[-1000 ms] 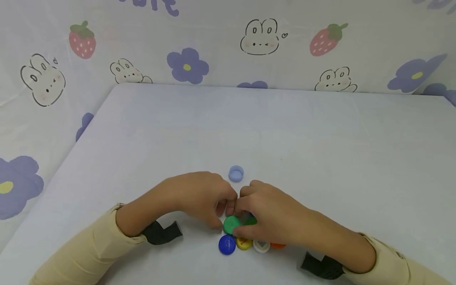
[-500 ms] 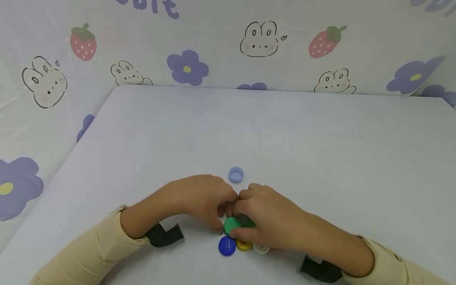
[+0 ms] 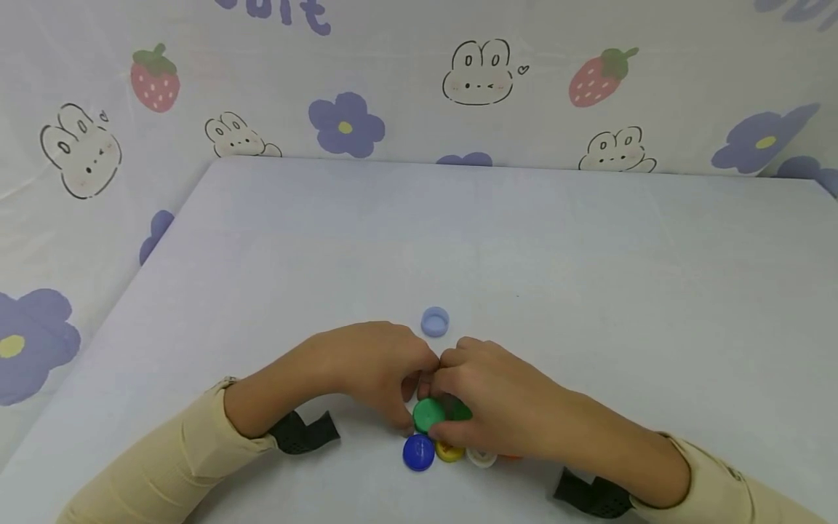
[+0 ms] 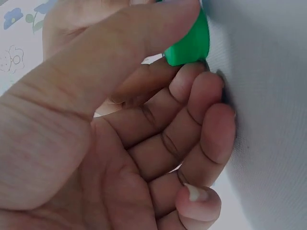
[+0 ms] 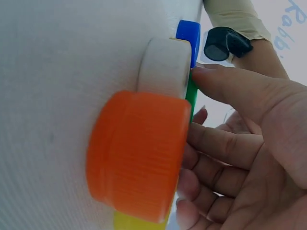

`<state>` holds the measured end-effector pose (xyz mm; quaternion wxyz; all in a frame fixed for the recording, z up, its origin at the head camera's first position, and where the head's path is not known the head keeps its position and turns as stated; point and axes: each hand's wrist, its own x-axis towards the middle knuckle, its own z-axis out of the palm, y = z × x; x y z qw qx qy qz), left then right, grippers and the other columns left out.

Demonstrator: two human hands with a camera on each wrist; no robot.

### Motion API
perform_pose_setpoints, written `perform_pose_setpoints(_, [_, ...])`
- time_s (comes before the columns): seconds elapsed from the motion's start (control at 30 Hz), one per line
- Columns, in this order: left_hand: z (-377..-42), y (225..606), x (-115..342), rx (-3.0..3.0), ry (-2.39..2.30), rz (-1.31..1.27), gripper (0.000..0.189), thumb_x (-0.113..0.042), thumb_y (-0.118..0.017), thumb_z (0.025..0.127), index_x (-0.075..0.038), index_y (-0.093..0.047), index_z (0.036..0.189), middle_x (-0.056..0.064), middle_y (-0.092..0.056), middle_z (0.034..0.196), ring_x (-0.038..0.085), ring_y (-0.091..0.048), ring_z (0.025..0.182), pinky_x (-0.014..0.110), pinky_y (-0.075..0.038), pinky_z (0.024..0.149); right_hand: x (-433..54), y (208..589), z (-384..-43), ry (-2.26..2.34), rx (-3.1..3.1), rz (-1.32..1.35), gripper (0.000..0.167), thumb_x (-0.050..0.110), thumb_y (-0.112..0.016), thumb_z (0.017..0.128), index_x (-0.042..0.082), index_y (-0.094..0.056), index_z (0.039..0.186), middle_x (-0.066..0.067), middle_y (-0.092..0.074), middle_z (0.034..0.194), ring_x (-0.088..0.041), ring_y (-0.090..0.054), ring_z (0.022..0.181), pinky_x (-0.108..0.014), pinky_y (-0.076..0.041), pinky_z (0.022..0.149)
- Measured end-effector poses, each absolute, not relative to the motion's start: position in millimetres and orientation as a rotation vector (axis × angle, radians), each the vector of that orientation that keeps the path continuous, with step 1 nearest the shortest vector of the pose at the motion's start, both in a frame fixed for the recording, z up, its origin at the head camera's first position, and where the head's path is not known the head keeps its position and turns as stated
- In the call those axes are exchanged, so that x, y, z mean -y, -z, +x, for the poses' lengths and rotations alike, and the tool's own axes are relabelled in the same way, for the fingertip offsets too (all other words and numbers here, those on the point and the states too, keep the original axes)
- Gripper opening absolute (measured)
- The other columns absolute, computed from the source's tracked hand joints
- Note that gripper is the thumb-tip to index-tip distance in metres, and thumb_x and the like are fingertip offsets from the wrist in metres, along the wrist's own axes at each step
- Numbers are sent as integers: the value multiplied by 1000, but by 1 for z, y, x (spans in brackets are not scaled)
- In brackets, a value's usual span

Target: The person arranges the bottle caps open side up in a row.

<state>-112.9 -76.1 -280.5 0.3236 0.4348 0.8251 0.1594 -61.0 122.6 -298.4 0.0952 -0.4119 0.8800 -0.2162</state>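
Observation:
Near the front of the table lies a tight cluster of plastic bottle caps. My left hand [image 3: 373, 367] curls its thumb and fingers about the left side of a bright green bottle cap [image 3: 428, 415]; the thumb lies over that cap in the left wrist view. From the other side my right hand [image 3: 497, 397] pinches in, thumb tip on the green cap's front edge, fingers bent behind. Under its arch shows a darker green cap [image 3: 461, 410], partly hidden. A blue cap [image 3: 418, 453], a yellow cap [image 3: 449, 452], a white cap [image 3: 482, 458] and an orange cap [image 5: 144, 153] line the front.
A pale blue cap [image 3: 435, 322] sits alone beyond the hands, hollow side up. The white table [image 3: 497, 240] reaches back to a cloth [image 3: 406, 65] printed with rabbits, flowers and strawberries. Dark wrist-worn devices [image 3: 304, 433] hang below both forearms, close over the tabletop.
Both hands stay round the green cap with only slight shifts. The right hand now covers more of the white and orange caps than a second ago.

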Motion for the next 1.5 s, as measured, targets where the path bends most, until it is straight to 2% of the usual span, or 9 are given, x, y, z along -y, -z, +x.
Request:
perform_pose_setpoints(0.23, [-115, 281, 78, -2150, -468, 1133, 23, -11, -85, 77, -15, -65, 84, -10, -62, 70, 5, -56, 64, 23, -47, 61, -121, 300, -61, 640, -2661, -1256, 22, 33, -85, 84, 15, -75, 92, 15, -59, 80, -5, -44, 74, -24, -40, 68])
perform_pose_setpoints(0.43, [-117, 280, 80, -2125, -521, 1127, 18, -6, -82, 79, -14, -66, 85, -9, -61, 68, 4, -53, 61, 21, -45, 59, -120, 302, -61, 801, -2635, -1265, 16, 21, -84, 85, 15, -74, 96, 15, -56, 71, -1, -43, 64, -22, -41, 60])
perform_pose_setpoints(0.57, [-119, 277, 83, -2102, -585, 1130, 16, -2, -77, 80, -14, -67, 85, -9, -59, 66, 4, -51, 60, 21, -42, 57, -121, 300, -60, 894, -2634, -1265, 14, 15, -81, 86, 14, -73, 98, 12, -62, 78, -2, -52, 68, -19, -46, 61])
perform_pose_setpoints(0.8, [-124, 268, 88, -2134, -667, 1163, 17, 0, -74, 82, -11, -69, 94, -8, -64, 79, 7, -60, 74, 24, -52, 70, -125, 291, -63, 932, -2655, -1178, 14, 14, -79, 89, 14, -72, 101, 10, -70, 93, -7, -65, 83, -24, -55, 73])
perform_pose_setpoints(1.0, [-126, 263, 89, -2179, -801, 1133, 24, -3, -74, 86, -9, -70, 109, -8, -68, 88, 7, -64, 85, 25, -54, 80, -133, 282, -71, 949, -2711, -1091, 10, 17, -75, 94, 14, -71, 103, 12, -71, 96, -8, -65, 87, -31, -57, 77])
perform_pose_setpoints(1.13, [-126, 261, 89, -2243, -921, 1073, 30, -6, -73, 89, -7, -66, 118, -7, -70, 88, 9, -66, 88, 26, -55, 83, -140, 276, -79, 1023, -2675, -981, 9, 18, -70, 99, 14, -71, 106, 11, -72, 94, -6, -65, 86, -33, -54, 73])
perform_pose_setpoints(1.27, [-125, 261, 88, -2288, -1052, 1022, 30, -9, -73, 92, -6, -60, 119, -5, -73, 89, 10, -68, 88, 28, -56, 83, -146, 276, -89, 1176, -2607, -890, 7, 17, -66, 102, 13, -70, 105, 6, -71, 89, -9, -63, 81, -30, -49, 68])
perform_pose_setpoints(1.5, [-128, 268, 83, -2331, -1240, 1017, 25, -6, -67, 94, -5, -60, 118, 5, -76, 106, 11, -71, 93, 29, -57, 85, -153, 286, -106, 1429, -2389, -736, 13, 12, -57, 105, 3, -65, 112, -8, -67, 91, -24, -64, 82, -33, -55, 74])
